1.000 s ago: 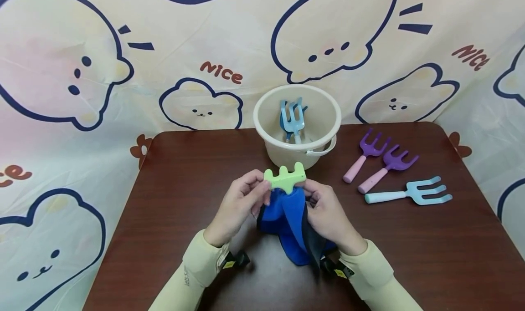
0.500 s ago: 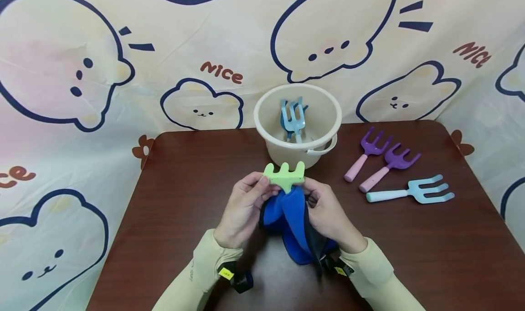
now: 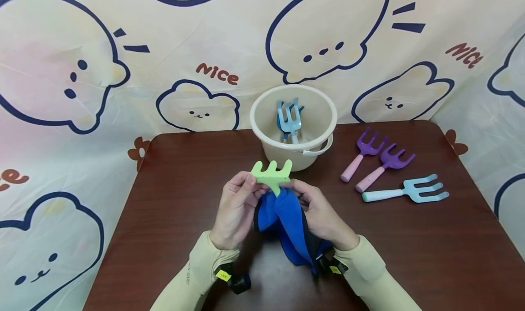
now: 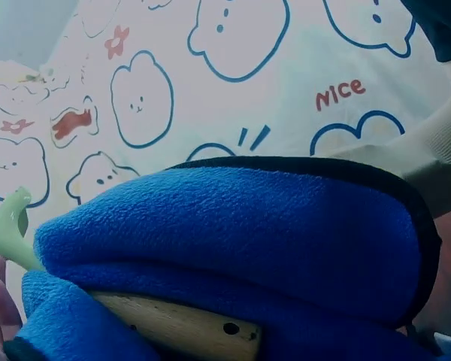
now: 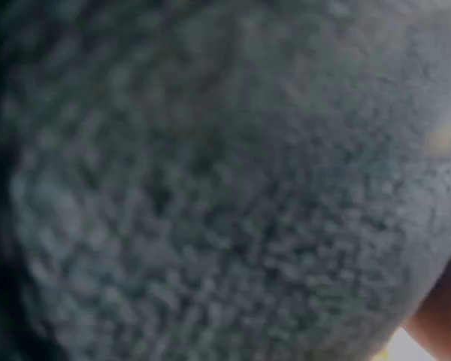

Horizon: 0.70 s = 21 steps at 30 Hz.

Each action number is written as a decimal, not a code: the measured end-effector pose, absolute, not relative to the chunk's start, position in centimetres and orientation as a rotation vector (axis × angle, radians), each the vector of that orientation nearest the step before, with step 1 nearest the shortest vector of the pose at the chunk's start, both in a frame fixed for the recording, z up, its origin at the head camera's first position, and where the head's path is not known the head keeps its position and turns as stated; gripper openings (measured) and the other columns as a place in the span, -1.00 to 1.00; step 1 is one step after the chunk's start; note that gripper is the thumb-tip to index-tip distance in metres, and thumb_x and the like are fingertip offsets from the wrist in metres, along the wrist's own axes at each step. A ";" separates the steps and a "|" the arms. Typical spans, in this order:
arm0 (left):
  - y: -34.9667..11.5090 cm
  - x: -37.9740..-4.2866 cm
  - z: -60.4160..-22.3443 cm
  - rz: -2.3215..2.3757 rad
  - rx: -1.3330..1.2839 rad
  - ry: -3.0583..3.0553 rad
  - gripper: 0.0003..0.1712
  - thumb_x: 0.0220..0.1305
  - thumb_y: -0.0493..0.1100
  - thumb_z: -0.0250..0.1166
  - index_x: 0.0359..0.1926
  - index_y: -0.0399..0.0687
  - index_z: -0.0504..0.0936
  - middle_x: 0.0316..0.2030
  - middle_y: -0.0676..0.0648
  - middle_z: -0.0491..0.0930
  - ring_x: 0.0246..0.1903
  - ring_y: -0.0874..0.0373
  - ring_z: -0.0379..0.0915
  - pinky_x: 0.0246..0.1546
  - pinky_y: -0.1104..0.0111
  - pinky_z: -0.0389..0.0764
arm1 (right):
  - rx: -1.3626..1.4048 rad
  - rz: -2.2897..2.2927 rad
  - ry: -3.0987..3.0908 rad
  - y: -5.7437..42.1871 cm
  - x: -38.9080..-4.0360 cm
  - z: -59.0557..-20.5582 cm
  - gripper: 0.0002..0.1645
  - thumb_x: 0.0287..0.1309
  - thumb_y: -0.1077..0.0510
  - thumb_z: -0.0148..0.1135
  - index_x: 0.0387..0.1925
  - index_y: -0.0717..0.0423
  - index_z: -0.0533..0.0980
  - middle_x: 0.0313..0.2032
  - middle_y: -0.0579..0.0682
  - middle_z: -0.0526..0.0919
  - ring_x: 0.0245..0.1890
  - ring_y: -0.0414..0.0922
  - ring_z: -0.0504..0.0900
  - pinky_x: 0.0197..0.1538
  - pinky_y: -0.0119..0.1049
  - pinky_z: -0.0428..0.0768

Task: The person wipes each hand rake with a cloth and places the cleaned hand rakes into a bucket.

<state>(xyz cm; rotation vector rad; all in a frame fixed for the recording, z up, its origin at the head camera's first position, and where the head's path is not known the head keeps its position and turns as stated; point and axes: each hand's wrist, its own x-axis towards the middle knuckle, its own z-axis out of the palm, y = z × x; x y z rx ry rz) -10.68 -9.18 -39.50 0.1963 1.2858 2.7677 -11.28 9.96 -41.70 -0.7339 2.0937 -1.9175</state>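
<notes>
A light green toy hand rake [image 3: 270, 178] is held tines up above the table, its neck wrapped in a blue cloth [image 3: 293, 220] with dark edging. My left hand [image 3: 234, 208] pinches the left end of the rake head between thumb and fingers. On the other side, my right hand [image 3: 321, 213] grips the cloth close under the head, a fingertip at the head's right end. The left wrist view shows a wooden handle [image 4: 188, 323] with a hole in its end, lying in the cloth's fold. Grey cloth underside [image 5: 225, 195] fills most of the right wrist view.
A cream bucket [image 3: 262, 135] stands at the back with light blue forks [image 3: 290, 122] inside. To its right lie two purple hand forks [image 3: 393, 160] with pink handles and a light blue fork [image 3: 418, 191]. Patterned fabric [image 3: 184, 28] hangs behind the brown table [image 3: 172, 174].
The rake head has shifted a little left and tilted slightly, with both hands following. My left wrist has turned, bringing its camera lower. The view itself has moved slightly.
</notes>
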 end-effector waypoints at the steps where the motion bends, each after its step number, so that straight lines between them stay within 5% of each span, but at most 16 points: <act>1: -9.2 -10.7 -39.4 2.773 0.193 1.276 -0.79 0.42 -0.22 0.13 -0.32 -0.01 0.68 -0.39 0.05 0.70 -0.31 0.18 0.58 -0.17 0.47 0.62 | -0.733 -1.918 2.085 9.9 -11.3 -41.8 -0.59 0.30 0.30 0.14 0.17 0.26 0.42 -0.16 0.25 0.68 -0.23 -0.06 0.67 -0.05 -0.30 0.66; 11: -9.7 -10.3 -39.0 2.824 0.184 1.196 -0.76 0.45 -0.19 0.09 -0.33 0.00 0.66 -0.31 0.06 0.69 -0.26 0.15 0.56 -0.12 0.46 0.57 | -0.773 -1.985 1.886 9.6 -11.5 -42.9 -0.59 0.35 0.29 0.08 0.20 0.27 0.40 0.05 0.33 0.58 -0.06 0.03 0.62 0.02 -0.11 0.64; 21: -10.5 -10.8 -38.7 2.937 0.247 1.078 -0.76 0.45 -0.23 0.08 -0.23 -0.10 0.69 -0.31 0.01 0.70 -0.26 0.15 0.57 -0.16 0.45 0.56 | -0.743 -2.008 1.759 9.3 -11.9 -43.4 -0.66 0.37 0.28 0.07 0.14 0.27 0.45 0.02 0.33 0.60 -0.03 0.08 0.62 0.09 0.11 0.60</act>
